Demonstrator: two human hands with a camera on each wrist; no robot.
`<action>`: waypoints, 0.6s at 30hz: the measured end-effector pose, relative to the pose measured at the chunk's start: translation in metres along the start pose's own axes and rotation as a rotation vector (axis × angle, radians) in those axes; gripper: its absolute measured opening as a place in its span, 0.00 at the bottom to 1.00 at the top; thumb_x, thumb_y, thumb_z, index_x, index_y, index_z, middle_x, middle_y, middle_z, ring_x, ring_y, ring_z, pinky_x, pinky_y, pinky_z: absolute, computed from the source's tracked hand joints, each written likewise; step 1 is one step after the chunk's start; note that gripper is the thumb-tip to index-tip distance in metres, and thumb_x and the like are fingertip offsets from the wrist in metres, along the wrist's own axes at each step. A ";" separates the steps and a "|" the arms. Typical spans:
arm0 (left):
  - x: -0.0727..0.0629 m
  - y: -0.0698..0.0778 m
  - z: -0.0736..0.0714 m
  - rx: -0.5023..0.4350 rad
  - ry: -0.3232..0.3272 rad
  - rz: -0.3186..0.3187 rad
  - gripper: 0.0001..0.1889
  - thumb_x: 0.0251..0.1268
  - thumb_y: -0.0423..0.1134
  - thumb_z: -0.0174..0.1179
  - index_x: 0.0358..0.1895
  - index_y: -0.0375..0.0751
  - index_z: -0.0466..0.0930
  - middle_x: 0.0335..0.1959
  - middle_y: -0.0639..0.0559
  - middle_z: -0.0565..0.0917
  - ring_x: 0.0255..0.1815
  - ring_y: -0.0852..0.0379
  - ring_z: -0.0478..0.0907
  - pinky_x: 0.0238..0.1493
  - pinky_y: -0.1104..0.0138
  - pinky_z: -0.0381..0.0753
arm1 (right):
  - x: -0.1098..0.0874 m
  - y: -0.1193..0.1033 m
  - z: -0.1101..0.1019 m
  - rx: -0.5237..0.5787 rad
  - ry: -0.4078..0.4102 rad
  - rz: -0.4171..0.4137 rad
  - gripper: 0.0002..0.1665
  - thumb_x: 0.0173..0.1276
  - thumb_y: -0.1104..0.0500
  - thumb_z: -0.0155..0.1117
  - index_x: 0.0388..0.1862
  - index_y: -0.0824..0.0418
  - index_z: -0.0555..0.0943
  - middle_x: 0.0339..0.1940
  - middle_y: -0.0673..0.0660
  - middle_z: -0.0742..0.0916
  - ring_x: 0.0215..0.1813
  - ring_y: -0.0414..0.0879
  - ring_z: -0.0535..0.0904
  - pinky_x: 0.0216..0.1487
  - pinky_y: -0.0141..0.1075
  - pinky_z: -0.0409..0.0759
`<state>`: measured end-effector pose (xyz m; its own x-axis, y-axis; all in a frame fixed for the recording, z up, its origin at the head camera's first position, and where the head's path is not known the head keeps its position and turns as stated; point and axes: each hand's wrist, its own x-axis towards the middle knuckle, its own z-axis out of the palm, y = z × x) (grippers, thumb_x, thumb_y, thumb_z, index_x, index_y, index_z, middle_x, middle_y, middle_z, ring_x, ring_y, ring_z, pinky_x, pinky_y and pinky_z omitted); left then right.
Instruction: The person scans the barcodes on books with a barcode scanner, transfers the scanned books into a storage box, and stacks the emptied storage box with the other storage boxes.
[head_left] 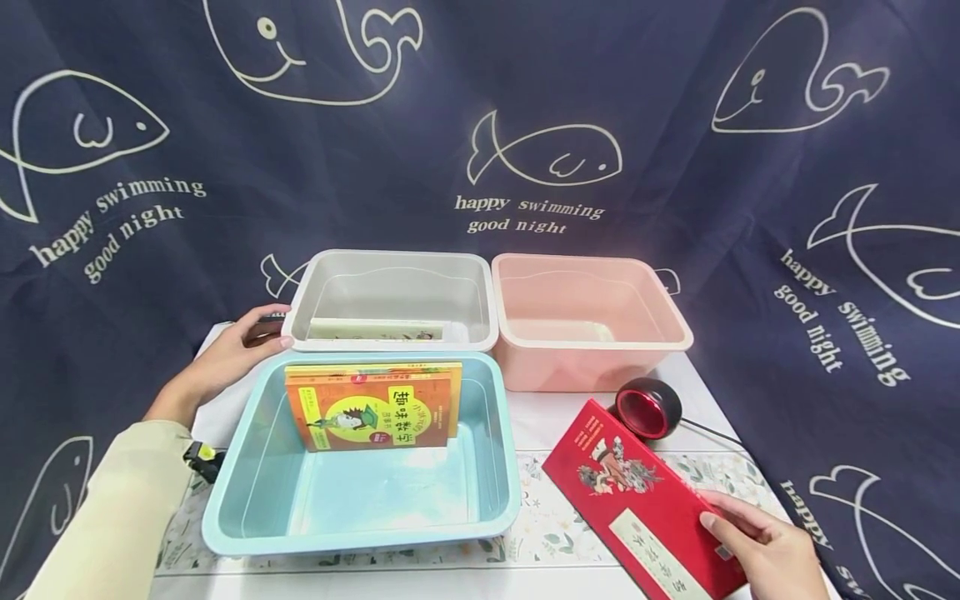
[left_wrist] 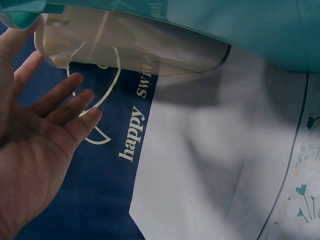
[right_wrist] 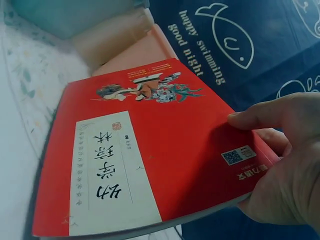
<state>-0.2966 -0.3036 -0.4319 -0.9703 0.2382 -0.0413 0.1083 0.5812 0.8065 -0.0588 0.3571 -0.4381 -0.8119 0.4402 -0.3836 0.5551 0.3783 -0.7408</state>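
My right hand [head_left: 772,546] pinches a red book [head_left: 600,462] by its edge, thumb on the cover and fingers beneath. In the right wrist view the red book [right_wrist: 185,135] shows a pale title strip and a QR code. My left hand [head_left: 232,354] touches the left rim of the grey bin [head_left: 300,333], its fingers loosely bent in the head view. The left wrist view shows the palm of the left hand [left_wrist: 40,145] with several fingers extended. A light-coloured book [head_left: 375,329] lies inside the grey bin. Orange and yellow books [head_left: 337,417] stand in the blue bin [head_left: 360,542].
A pink bin [head_left: 592,367] stands at the back right beside the grey one. In front of it sits a round black-and-red device [head_left: 648,408] with a cable. A dark curtain [head_left: 450,150] hangs behind. A floral strip [head_left: 532,517] crosses the white table.
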 end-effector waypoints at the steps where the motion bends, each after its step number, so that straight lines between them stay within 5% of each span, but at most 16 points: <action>1: 0.000 -0.001 0.000 -0.003 0.002 0.002 0.40 0.77 0.54 0.59 0.83 0.49 0.51 0.77 0.31 0.66 0.75 0.31 0.68 0.48 0.82 0.74 | 0.001 0.002 0.001 0.006 -0.002 0.012 0.34 0.68 0.48 0.74 0.69 0.61 0.80 0.38 0.48 0.93 0.34 0.40 0.87 0.36 0.39 0.89; 11: -0.001 -0.002 0.000 -0.007 0.002 0.007 0.40 0.77 0.54 0.59 0.83 0.49 0.51 0.77 0.31 0.66 0.75 0.31 0.68 0.47 0.84 0.74 | 0.002 0.001 0.002 -0.056 0.031 -0.013 0.39 0.69 0.48 0.73 0.72 0.65 0.75 0.40 0.53 0.93 0.33 0.39 0.86 0.35 0.37 0.88; 18: -0.001 -0.001 0.000 0.011 0.004 0.008 0.40 0.77 0.55 0.59 0.83 0.49 0.50 0.77 0.31 0.66 0.75 0.31 0.68 0.49 0.83 0.74 | 0.000 -0.022 0.000 -0.022 0.130 -0.253 0.29 0.69 0.55 0.74 0.65 0.65 0.82 0.35 0.30 0.88 0.34 0.30 0.83 0.34 0.27 0.85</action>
<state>-0.2954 -0.3042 -0.4325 -0.9703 0.2397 -0.0329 0.1181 0.5880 0.8002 -0.0712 0.3490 -0.4221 -0.8959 0.4296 -0.1133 0.3428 0.5064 -0.7912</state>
